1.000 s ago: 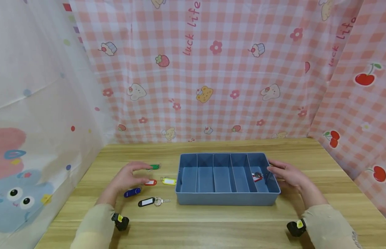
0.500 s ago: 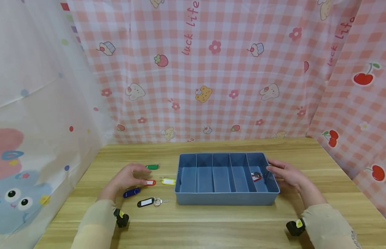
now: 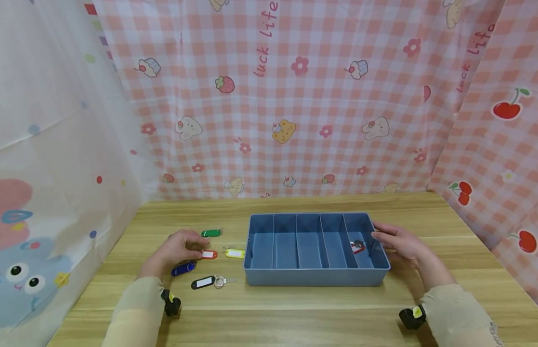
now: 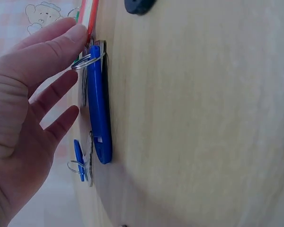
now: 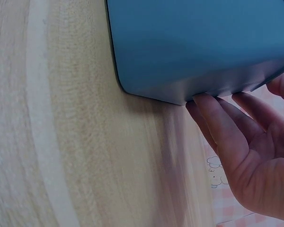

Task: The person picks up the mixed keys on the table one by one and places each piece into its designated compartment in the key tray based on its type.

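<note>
My left hand (image 3: 179,248) pinches one end of a red key tag (image 3: 209,254) between thumb and index finger, close over the table. In the left wrist view a blue key tag (image 4: 100,104) with a ring lies just below those fingertips. A smaller-looking blue tag (image 4: 79,161) with a key sits farther back, hidden behind the hand in the head view. My right hand (image 3: 403,243) rests its fingertips on the end wall of a blue-grey box (image 3: 316,277), with the thumb at the rim. Another red key tag (image 3: 358,247) lies in the box's rightmost compartment.
Around the left hand lie a green key tag (image 3: 211,233), a yellow one (image 3: 235,253) beside the box, and a black one (image 3: 203,282) with a key (image 3: 227,280). Dividers split the box into several compartments. A checked cloth (image 3: 295,96) hangs behind the table.
My left index finger has come away from beside the green tag and closed toward the thumb at the red tag. The right hand and the box have stayed in place.
</note>
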Tool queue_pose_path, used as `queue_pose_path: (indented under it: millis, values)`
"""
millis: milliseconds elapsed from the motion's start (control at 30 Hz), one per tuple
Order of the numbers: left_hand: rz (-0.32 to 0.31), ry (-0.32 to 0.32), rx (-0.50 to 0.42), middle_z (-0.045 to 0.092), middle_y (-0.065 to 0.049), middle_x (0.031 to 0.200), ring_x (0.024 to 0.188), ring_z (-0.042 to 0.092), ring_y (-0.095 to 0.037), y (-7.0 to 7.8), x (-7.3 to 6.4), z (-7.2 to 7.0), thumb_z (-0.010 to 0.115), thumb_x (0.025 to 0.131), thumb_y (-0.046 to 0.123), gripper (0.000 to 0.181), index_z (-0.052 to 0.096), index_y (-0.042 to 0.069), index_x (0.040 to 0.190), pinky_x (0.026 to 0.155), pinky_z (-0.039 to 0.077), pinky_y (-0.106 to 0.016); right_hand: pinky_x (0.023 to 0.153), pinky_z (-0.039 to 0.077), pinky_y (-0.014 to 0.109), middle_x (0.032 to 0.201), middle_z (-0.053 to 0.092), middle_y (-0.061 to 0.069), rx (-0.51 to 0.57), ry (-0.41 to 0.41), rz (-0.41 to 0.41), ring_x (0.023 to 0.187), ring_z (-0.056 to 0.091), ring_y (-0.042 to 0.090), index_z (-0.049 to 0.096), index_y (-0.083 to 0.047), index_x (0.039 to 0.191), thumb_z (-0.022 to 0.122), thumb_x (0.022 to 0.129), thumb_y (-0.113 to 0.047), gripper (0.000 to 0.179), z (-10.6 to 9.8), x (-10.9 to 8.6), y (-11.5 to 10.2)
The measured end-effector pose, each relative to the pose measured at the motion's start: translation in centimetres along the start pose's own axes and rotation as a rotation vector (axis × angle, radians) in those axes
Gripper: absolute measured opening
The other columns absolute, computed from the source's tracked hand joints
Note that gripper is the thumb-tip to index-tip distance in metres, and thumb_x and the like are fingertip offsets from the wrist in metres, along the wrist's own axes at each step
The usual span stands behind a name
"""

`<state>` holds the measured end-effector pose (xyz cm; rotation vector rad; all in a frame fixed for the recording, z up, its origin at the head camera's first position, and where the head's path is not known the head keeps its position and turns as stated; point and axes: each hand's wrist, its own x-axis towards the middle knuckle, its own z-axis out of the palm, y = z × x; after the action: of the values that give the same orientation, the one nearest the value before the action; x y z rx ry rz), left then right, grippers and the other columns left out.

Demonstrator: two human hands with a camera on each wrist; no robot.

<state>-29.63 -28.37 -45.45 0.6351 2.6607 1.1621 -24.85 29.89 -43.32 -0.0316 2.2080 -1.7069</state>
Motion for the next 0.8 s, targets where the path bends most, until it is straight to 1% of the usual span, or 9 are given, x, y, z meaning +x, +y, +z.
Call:
queue_pose_path:
  millis: [67,200,333,433,500,633,700,800]
  values:
    - [0.004,-0.001,0.013,0.068,-0.011,0.103,0.094,0.064,-0.026,0.06,0.03,0.01,0.078,0.081,-0.004,0.026,0.074,-0.001,0.107,0.080,0.054,-0.034,0.095,0.050,0.045,0.152,0.026,0.035,0.004,0.003,0.001,0.120,0.056,0.029,0.015,0.001,0.155,0.052,0.104,-0.027,0.068,0.01,-0.01,0.00]
    - [0.001,0.008,0.072,0.068,-0.006,0.101,0.094,0.062,-0.023,0.21,0.10,0.06,0.079,0.082,0.000,0.022,0.077,0.003,0.103,0.082,0.052,-0.038,0.094,0.051,0.044,0.151,0.027,0.036,0.010,0.006,-0.001,0.115,0.059,0.024,0.016,0.002,0.154,0.052,0.104,-0.026,0.068,0.04,-0.02,-0.04]
    - [0.007,0.020,0.111,0.067,-0.004,0.099,0.091,0.061,-0.021,0.27,0.13,0.08,0.078,0.082,-0.001,0.018,0.078,0.006,0.099,0.081,0.051,-0.040,0.093,0.051,0.043,0.151,0.027,0.036,0.012,0.007,0.001,0.114,0.059,0.023,0.015,0.002,0.154,0.052,0.104,-0.026,0.068,0.04,-0.01,-0.06]
    - [0.004,0.031,0.117,0.068,-0.005,0.098,0.091,0.062,-0.021,0.29,0.15,0.12,0.078,0.082,-0.001,0.016,0.078,0.006,0.097,0.080,0.052,-0.039,0.093,0.051,0.043,0.151,0.026,0.036,0.010,0.007,0.004,0.116,0.058,0.024,0.015,0.002,0.154,0.052,0.104,-0.027,0.068,0.03,-0.01,-0.06]
    - [-0.025,0.044,0.106,0.068,-0.004,0.097,0.089,0.062,-0.020,0.33,0.11,0.20,0.078,0.082,-0.001,0.016,0.078,0.006,0.096,0.079,0.052,-0.039,0.093,0.051,0.044,0.151,0.026,0.036,0.007,0.008,0.007,0.117,0.058,0.026,0.015,0.002,0.154,0.052,0.104,-0.027,0.068,0.02,-0.01,-0.06]
    - [-0.068,0.070,0.094,0.070,-0.005,0.095,0.087,0.063,-0.019,0.34,0.04,0.33,0.079,0.081,-0.001,0.014,0.078,0.005,0.093,0.080,0.053,-0.042,0.093,0.051,0.045,0.152,0.025,0.036,0.001,0.008,0.011,0.121,0.055,0.030,0.015,0.002,0.154,0.051,0.104,-0.027,0.068,0.00,0.00,-0.02]
    - [-0.080,0.077,0.084,0.070,-0.006,0.094,0.085,0.064,-0.018,0.29,0.02,0.35,0.078,0.081,-0.002,0.012,0.077,0.004,0.092,0.080,0.053,-0.042,0.094,0.051,0.045,0.152,0.025,0.036,-0.002,0.007,0.010,0.122,0.054,0.032,0.015,0.002,0.154,0.051,0.105,-0.027,0.068,0.00,0.00,-0.02]
    - [-0.084,0.079,0.070,0.071,-0.008,0.093,0.082,0.065,-0.017,0.24,0.02,0.33,0.076,0.083,-0.004,0.010,0.076,0.002,0.090,0.076,0.054,-0.038,0.094,0.051,0.046,0.152,0.025,0.036,-0.005,0.006,0.005,0.123,0.054,0.033,0.015,0.002,0.154,0.051,0.105,-0.027,0.068,0.01,0.00,-0.02]
